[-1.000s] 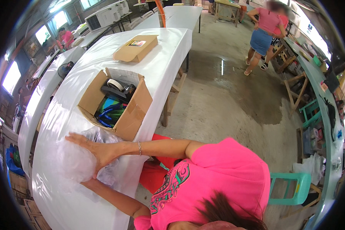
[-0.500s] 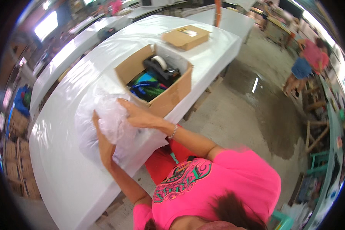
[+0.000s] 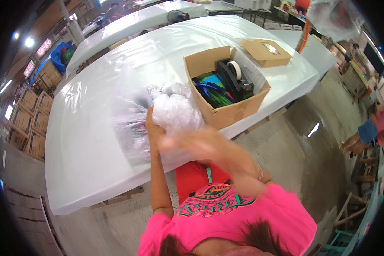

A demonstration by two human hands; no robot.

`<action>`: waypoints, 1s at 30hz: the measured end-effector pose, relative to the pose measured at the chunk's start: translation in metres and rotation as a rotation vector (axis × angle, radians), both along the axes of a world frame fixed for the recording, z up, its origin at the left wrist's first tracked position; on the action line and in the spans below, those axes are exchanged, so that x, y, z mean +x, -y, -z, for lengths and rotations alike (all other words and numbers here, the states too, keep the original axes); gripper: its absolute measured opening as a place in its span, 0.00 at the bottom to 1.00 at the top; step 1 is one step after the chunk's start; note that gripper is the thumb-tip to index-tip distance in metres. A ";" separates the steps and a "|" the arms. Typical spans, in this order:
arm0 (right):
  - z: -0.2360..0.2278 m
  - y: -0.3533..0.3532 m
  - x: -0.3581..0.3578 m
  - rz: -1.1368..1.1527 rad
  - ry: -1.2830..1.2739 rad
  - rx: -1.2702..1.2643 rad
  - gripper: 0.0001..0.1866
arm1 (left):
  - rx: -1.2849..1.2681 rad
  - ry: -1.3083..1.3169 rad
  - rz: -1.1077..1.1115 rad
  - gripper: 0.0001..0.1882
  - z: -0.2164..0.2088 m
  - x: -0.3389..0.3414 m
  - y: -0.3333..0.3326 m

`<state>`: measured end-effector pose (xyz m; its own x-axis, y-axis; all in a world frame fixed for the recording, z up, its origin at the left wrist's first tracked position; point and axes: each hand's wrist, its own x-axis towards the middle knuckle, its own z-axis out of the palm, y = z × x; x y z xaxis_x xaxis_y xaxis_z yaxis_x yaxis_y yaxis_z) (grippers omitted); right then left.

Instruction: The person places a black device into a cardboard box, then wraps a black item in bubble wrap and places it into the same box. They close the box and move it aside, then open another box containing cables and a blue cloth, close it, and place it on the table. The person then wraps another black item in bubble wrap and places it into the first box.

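Observation:
A clear plastic bag (image 3: 177,111) lies bunched on the white-covered table. It puffs out on one side and spreads in folds on the other, with something dark and pinkish showing faintly through. My left hand (image 3: 153,128) is closed round the gathered plastic between those two parts. Just nearer to me, my right hand (image 3: 187,143) is smeared by motion, so its fingers and anything in them cannot be made out. Right beside the bag stands an open cardboard box (image 3: 239,112), holding a black tape dispenser (image 3: 239,83) and blue-handled tools (image 3: 207,86) over something green.
The table (image 3: 89,166) has a glossy white sheet over it. Beyond the box lies a flat closed carton (image 3: 266,53). Stacked cartons (image 3: 30,117) stand on the floor at left. Far off are a fan (image 3: 177,17) and, at right, a person (image 3: 367,132).
My right hand has come off the plastic and moved back toward me. The left hand stays on the bag, now bunched at its grip. The view has swung left.

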<state>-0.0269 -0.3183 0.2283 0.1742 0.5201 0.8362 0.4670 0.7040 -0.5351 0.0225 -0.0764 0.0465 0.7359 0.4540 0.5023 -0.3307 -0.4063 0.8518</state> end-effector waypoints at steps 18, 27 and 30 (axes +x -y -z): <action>0.007 0.027 -0.011 -0.527 0.095 -0.246 0.33 | -0.037 0.023 0.128 0.32 0.009 0.001 0.000; 0.047 -0.038 0.041 0.469 0.051 -0.329 0.38 | -0.720 0.248 0.252 0.28 0.038 -0.014 -0.032; 0.077 -0.077 0.057 0.618 -0.084 -0.307 0.50 | -0.476 0.268 0.209 0.28 -0.014 -0.045 -0.014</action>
